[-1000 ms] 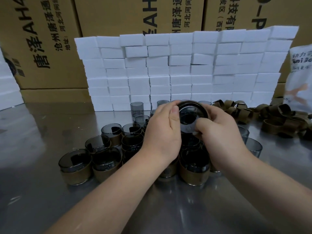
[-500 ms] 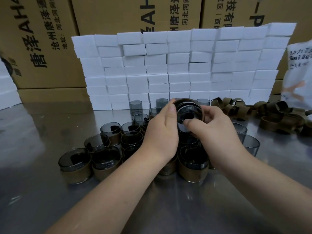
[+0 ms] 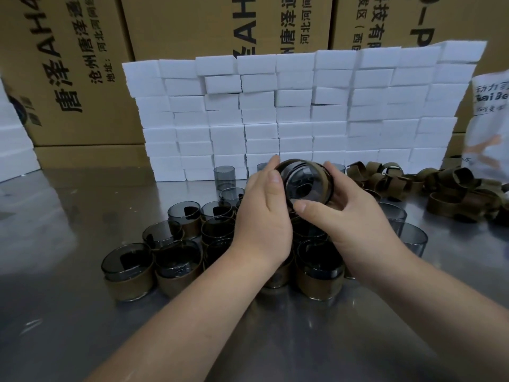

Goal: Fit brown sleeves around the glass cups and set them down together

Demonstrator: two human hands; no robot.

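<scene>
Steel desk [image 3: 68, 312] before a wall of white blocks [image 3: 297, 114] and cardboard boxes [image 3: 68, 64]. Above the sleeved cups [image 3: 129, 274] at mid-desk, one glass cup [image 3: 303, 186] lies tilted, mouth toward the viewer, with a brown sleeve [image 3: 327, 181] around it. The left hand [image 3: 261, 216] and right hand [image 3: 355, 224] both curl round its wall. The glass is probably smooth, rigid and breakable, and the sleeve thin and pliable, so a hold on the wall suits best. Loose sleeves [image 3: 454, 194] lie toward the right edge.
</scene>
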